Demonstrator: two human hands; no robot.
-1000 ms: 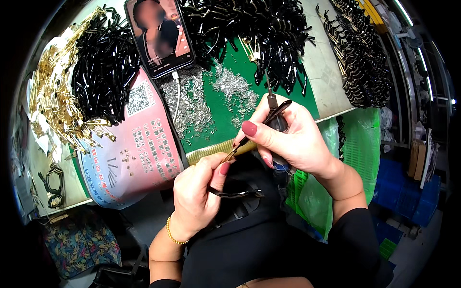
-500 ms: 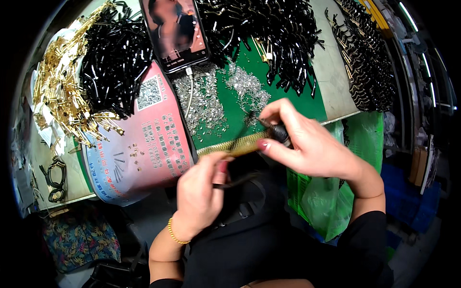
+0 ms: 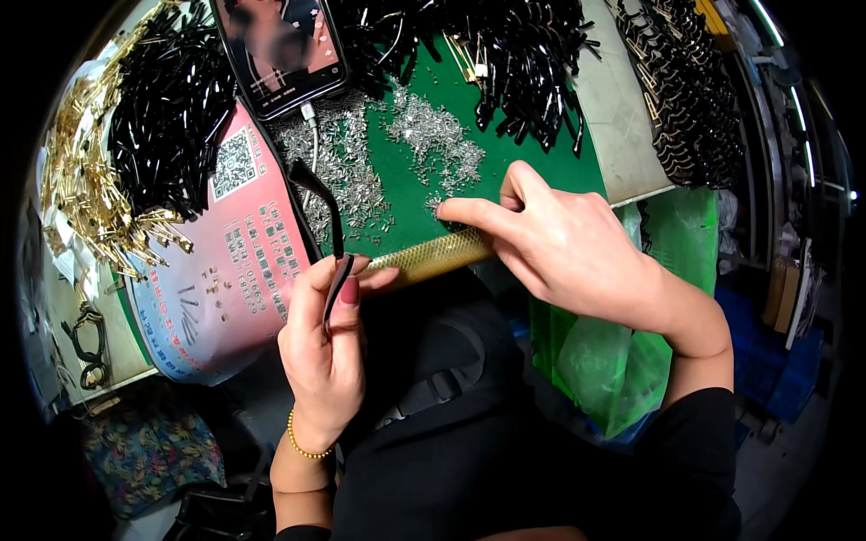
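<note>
My left hand (image 3: 327, 347) pinches a thin black curved arm piece (image 3: 327, 212) between thumb and fingers and holds it upright above the table's near edge. My right hand (image 3: 568, 248) reaches over the green mat (image 3: 410, 194), its forefinger tip touching the scattered small silver screws (image 3: 431, 140). A gold knurled tool handle (image 3: 431, 257) sticks out leftward from under that hand, its free end close to my left fingertips. How the right hand grips the handle is hidden beneath the palm.
A phone (image 3: 281, 50) with a lit screen and a plugged cable lies at the back. Heaps of black parts (image 3: 167, 113), gold parts (image 3: 86, 194), more black parts (image 3: 523, 54), a pink printed card (image 3: 225, 270) and a green bag (image 3: 622, 352) surround the work spot.
My right hand has left the black piece and moved forward to the silver screws, taking the gold-handled tool along. My left hand has tipped the black piece upright.
</note>
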